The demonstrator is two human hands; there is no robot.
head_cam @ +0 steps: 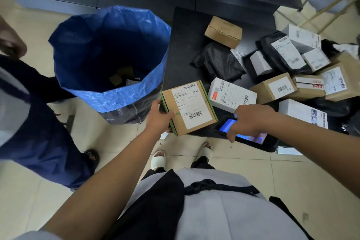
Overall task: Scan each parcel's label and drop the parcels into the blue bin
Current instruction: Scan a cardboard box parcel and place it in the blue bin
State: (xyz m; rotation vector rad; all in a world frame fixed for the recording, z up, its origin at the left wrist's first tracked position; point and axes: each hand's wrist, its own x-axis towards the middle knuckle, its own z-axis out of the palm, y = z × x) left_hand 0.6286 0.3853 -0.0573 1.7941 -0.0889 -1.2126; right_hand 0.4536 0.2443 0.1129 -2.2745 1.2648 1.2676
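At the far left of the frame a second person [29, 115] in dark blue clothing stands on the pale tiled floor [292, 191]. Just right of them, in the upper left centre, the blue bin [81, 91], a tall woven sack with its mouth wide open, holds a few small parcels deep at its bottom. At centre, the left hand [160, 118] grasps a brown cardboard parcel [202, 121] edged in green tape, thumb over its near corner and fingers under it, the white shipping label [190, 106] facing up; the parcel hangs just beside the bin's near rim, at the edge of a low black table [181, 48]. To its right, the right hand [248, 121] curls over a black handheld scanner [251, 138] with a lit blue screen, fingers bent around its top edge in a grip. Beyond, on the table, lie a white boxed parcel [231, 94], a black poly bag [218, 60] and a plain brown box [224, 32]. At the right of the frame, a heap of labelled boxes and dark mailers [303, 76] rests waiting.
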